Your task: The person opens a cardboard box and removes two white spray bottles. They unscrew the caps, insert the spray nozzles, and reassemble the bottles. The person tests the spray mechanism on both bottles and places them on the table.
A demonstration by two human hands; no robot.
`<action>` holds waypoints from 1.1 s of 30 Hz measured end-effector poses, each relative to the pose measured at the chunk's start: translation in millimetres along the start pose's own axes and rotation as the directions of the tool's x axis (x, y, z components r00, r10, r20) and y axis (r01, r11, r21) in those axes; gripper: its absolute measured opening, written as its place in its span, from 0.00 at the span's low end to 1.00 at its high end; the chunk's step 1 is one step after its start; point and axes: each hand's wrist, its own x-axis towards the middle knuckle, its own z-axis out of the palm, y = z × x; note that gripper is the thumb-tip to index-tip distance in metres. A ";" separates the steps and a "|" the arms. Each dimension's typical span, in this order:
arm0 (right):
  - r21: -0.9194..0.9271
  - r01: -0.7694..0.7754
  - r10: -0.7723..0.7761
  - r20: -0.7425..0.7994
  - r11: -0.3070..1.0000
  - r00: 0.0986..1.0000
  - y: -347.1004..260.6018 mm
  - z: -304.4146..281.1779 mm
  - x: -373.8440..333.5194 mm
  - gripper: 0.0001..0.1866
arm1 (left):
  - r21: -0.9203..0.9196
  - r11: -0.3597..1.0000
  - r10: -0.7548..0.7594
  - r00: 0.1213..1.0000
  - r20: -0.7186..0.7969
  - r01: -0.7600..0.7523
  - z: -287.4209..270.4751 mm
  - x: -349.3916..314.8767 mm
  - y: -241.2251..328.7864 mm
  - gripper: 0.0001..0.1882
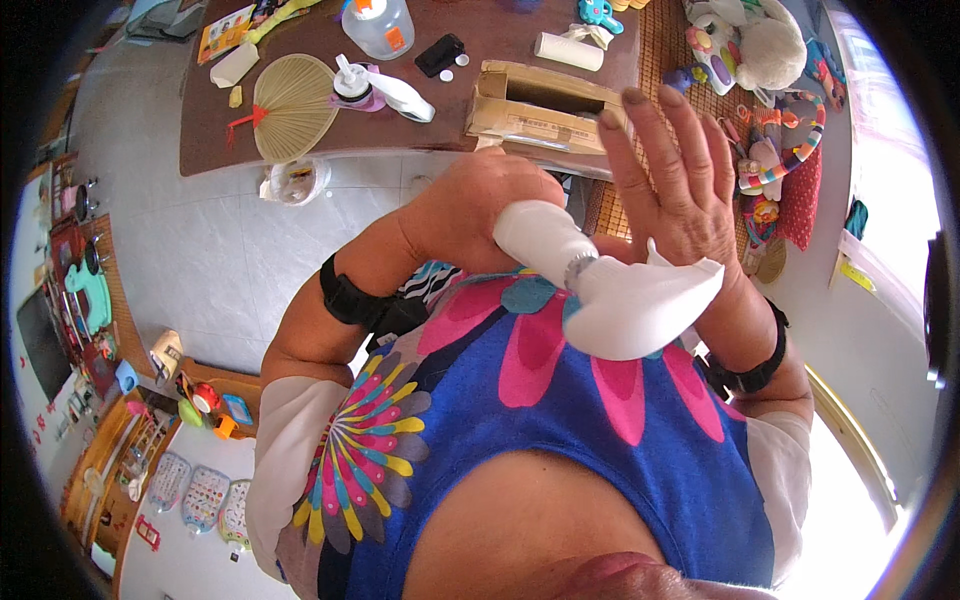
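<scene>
In front of my chest is a white device [645, 305] with a rounded handle, a narrow ribbed collar and a wide, curved, scoop-like head with a notched rim. I cannot make out its exact kind. My left hand [480, 212] is closed round the handle end. Beside the curved head, my right hand [680, 185] is raised with its fingers stretched out and apart. Part of its thumb side is hidden behind the device, so whether it touches the device cannot be seen.
Across the brown table [440, 140] lie an open cardboard box [540, 128], a hand fan [295, 105], a white pump-top item [352, 80], a black phone-like object [440, 55], a paper roll [568, 50] and a clear jug [378, 28]. Toys [770, 45] crowd the right.
</scene>
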 end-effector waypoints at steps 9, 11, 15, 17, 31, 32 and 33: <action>0.963 -0.189 0.098 0.173 0.193 0.980 14.7 -26.0 -28.6 0.54 | -0.014 0.998 -0.057 0.998 0.004 0.057 9.6 7.3 -0.2 0.26; 0.904 -0.080 0.046 0.067 0.419 0.997 21.5 -33.9 -26.1 0.46 | 0.055 0.995 -0.079 0.996 -0.045 0.082 10.8 14.7 -0.1 0.25; 0.791 -0.092 0.128 0.017 0.604 0.992 31.7 -45.4 -20.8 0.30 | 0.061 0.990 -0.120 0.991 -0.054 0.123 10.0 29.4 4.4 0.23; 0.821 -0.087 0.152 0.000 0.564 0.988 35.5 -51.3 -22.3 0.31 | 0.100 0.985 -0.140 0.989 -0.042 0.143 8.7 36.3 6.8 0.24; 0.654 -0.386 0.361 0.181 0.651 0.915 9.9 -86.4 -16.9 0.22 | 0.098 0.993 -0.074 0.991 0.111 0.063 -14.9 58.3 15.1 0.20; 0.666 -0.366 0.327 0.190 0.650 0.926 10.3 -86.0 -14.1 0.23 | 0.067 0.996 -0.071 0.988 0.135 0.062 -16.9 56.6 15.3 0.20; 0.680 -0.346 0.291 0.199 0.647 0.936 11.0 -86.1 -11.5 0.23 | 0.031 0.998 -0.066 0.985 0.160 0.062 -19.6 55.5 15.1 0.20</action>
